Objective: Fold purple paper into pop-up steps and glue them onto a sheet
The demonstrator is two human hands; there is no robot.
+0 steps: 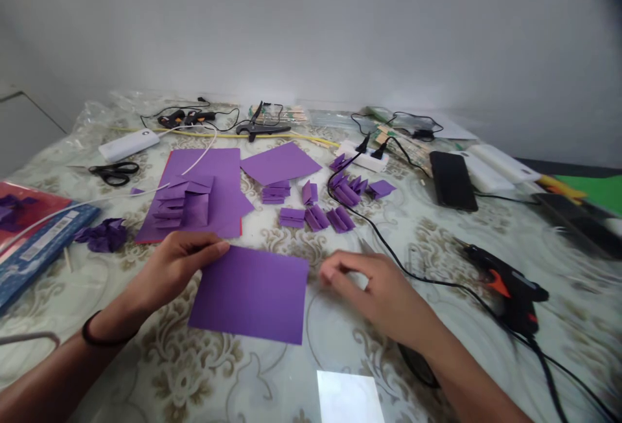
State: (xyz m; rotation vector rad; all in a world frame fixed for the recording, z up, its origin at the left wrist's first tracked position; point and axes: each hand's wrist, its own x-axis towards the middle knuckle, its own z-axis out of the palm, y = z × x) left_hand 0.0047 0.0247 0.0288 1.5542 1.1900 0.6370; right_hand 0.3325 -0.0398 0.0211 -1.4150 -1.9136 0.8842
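Head view: the left hand (182, 264) pinches the upper left corner of a plain purple paper sheet (250, 297), thumb on top, at the near middle of the patterned tablecloth (272, 381). Close beside the sheet's right edge, the right hand (362, 287) has thumb and forefinger curled toward each other; blur hides whether the tips meet. A black handle loop (416, 366) pokes out from under the right forearm, which covers the rest of that tool.

Just beyond the right hand, a black cord (413, 275) cuts across the work area, running out toward the black glue gun (508, 290) on the right. Past the sheet, folded purple paper pieces (317, 217) lie in loose rows, with a white power strip (364, 155) behind them and a smartphone (454, 180) farther right.

Beyond the left hand, a purple sheet stack (226, 183) with red showing at its edges carries more folded strips (170, 209); a white cable (146, 191) trails over it. Crumpled purple paper (103, 235) sits left of the stack, near a blue packet (46, 251), and black-handled scissors (115, 171) lie farther back. Black pliers (262, 128) rest along the rear.
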